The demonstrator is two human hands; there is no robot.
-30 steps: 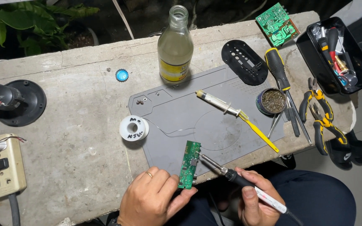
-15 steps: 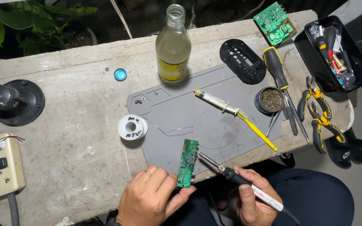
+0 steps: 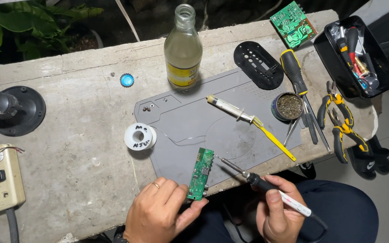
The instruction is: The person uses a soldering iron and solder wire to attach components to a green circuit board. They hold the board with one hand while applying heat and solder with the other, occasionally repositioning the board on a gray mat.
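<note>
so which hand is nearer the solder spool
Left. The left hand sits just below the solder spool, holding the small green circuit board. The right hand is farther off to the spool's right, gripping the soldering iron.

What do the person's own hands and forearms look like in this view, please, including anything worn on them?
Both hands are bare, with no gloves. The left hand wears a thin gold-coloured ring on one of its fingers. The right hand shows no ring or band. No sleeves reach either wrist in view; the forearms are mostly cut off by the lower edge of the frame.
</note>
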